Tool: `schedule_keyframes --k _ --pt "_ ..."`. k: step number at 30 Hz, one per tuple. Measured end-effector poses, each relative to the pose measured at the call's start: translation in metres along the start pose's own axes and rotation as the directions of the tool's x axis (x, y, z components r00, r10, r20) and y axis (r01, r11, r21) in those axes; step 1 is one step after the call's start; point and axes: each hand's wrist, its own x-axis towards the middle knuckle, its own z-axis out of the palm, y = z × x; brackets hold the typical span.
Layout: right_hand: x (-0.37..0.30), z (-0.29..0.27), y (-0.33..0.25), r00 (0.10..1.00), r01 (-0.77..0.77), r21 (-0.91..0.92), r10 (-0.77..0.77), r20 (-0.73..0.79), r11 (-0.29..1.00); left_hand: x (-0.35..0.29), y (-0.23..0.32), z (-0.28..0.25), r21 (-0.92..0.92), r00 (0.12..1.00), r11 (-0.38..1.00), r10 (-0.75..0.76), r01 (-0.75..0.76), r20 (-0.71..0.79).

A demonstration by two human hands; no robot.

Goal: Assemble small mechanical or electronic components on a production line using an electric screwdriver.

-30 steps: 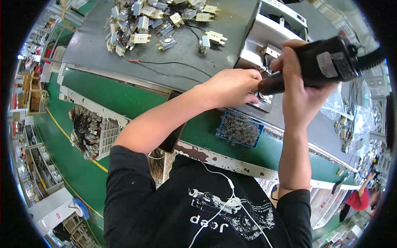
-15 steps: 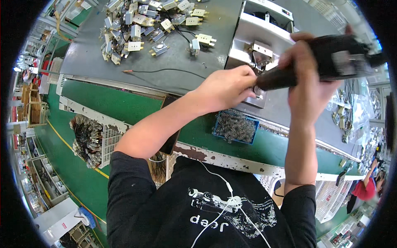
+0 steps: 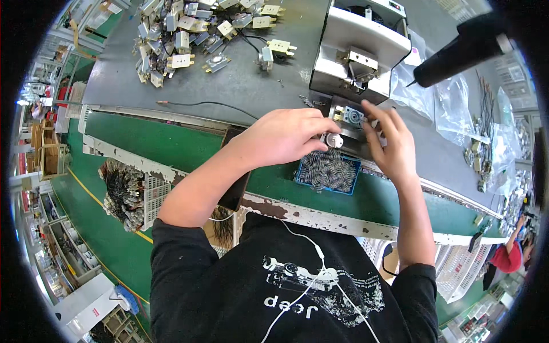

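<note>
Between the thumb and fingers of my left hand (image 3: 289,137) is a small whitish-silver round part (image 3: 333,140), over the bench's front edge. My right hand (image 3: 392,140) has its fingers curved and apart, with the tips beside a small square part (image 3: 353,116) that has a bluish face and brass prongs. That part rests on a steel fixture plate (image 3: 357,136) in front of a metal machine (image 3: 354,57). Whether the right fingertips touch it I cannot tell. A black power screwdriver (image 3: 457,54) hangs tilted at the upper right, out of both hands.
A blue tray of springs (image 3: 329,172) sits on the green ledge below my hands. Assembled switch-like parts (image 3: 183,40) with brass prongs are heaped at the far left. A dark wire (image 3: 206,103) lies across the bench. Plastic bags (image 3: 452,108) lie at right.
The screwdriver has left my right hand and now hangs higher up. My right hand has come down to the fixture plate. My left hand has drawn back, holding the round part.
</note>
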Motion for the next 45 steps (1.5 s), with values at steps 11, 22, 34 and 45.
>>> schedule_keyframes --k 11,22,34,45 --pt "-0.003 0.001 0.004 0.995 -0.078 0.218 0.090 -0.043 0.973 0.014 0.009 0.001 0.065 0.996 0.998 0.023 -0.018 -0.082" --pt "-0.018 -0.005 0.012 0.950 -0.029 0.421 0.156 -0.271 0.907 0.020 0.009 0.001 0.125 0.999 0.992 -0.010 0.016 -0.048" --pt "-0.020 -0.020 0.015 0.924 -0.164 0.509 0.312 -0.220 0.845 0.016 0.010 0.000 0.063 0.997 0.998 0.017 -0.012 -0.073" --pt "-0.036 -0.025 0.028 0.920 -0.177 0.510 0.325 -0.217 0.841 0.014 0.015 0.002 -0.019 0.999 1.000 -0.007 0.006 -0.040"
